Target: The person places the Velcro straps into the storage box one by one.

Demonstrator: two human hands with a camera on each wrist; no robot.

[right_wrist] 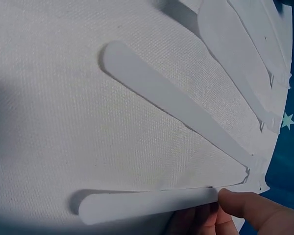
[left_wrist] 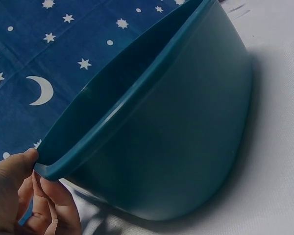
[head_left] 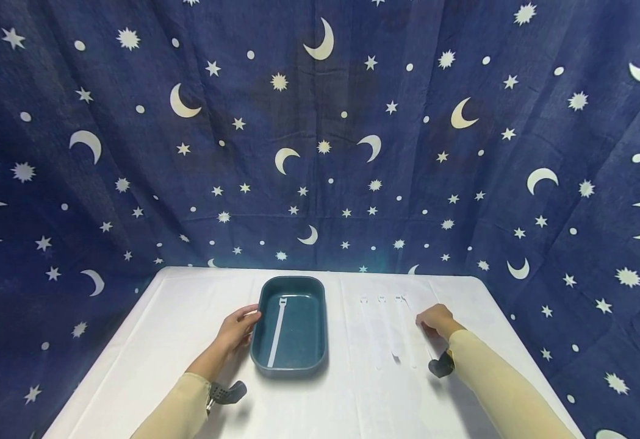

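Observation:
A teal, deep plastic bin (head_left: 304, 332) stands on the table left of centre. My left hand (head_left: 236, 330) holds its left rim, thumb on top and fingers below the lip in the left wrist view. Inside the bin lies one white strap with a slotted head (head_left: 277, 332). Over on the right, my right hand (head_left: 436, 320) pinches another white strap (right_wrist: 147, 204) between thumb and fingers, its rounded end sticking out past the fingertips. Beside that one a matching strap (right_wrist: 174, 108) lies flat, with more straps (right_wrist: 230, 66) beyond it.
The straps on the white table (head_left: 199, 402) lie side by side, slotted heads toward the far edge. A dark blue curtain (head_left: 341, 128) with moons and stars rises behind the table and along both sides.

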